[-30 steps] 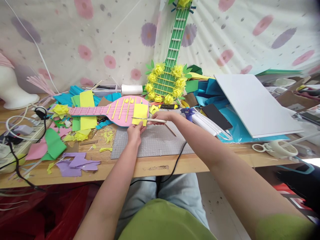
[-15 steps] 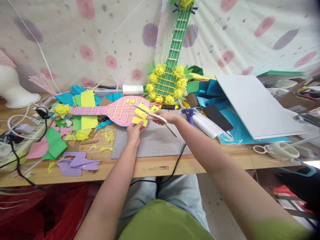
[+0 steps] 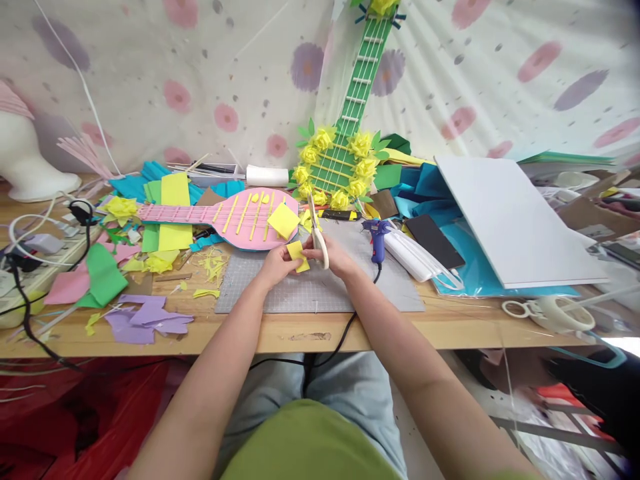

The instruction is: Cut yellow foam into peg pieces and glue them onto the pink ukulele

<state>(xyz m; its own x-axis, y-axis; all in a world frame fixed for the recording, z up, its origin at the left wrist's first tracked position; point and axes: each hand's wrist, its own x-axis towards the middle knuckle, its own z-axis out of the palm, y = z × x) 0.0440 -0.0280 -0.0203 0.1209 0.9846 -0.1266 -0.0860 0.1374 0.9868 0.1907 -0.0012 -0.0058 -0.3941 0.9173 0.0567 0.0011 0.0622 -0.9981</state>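
Between the fingers of my left hand point(image 3: 277, 268) is a small piece of yellow paper point(image 3: 299, 256), held over the grey cutting mat point(image 3: 250, 287). My right hand point(image 3: 333, 257) grips white-handled scissors point(image 3: 319, 240) with the blades pointing up and away from me; its fingertips reach the edge of the yellow piece. A larger yellow paper square point(image 3: 283, 221) lies on the body of a pink paper guitar point(image 3: 240, 223), just beyond my left hand. The guitar rests flat, its neck toward the left.
A green guitar point(image 3: 340, 160) with yellow flowers leans on the curtain. Right of the mat are a blue glue gun point(image 3: 377, 240), its cord running to the table edge, and a white board point(image 3: 515, 220). Purple paper scraps point(image 3: 150, 320) and a power strip point(image 3: 20, 280) lie left.
The yellow piece and scissors have come nearer to me, off the guitar. The scissors have turned from pointing left to pointing upward. The larger yellow square now lies alone on the guitar.
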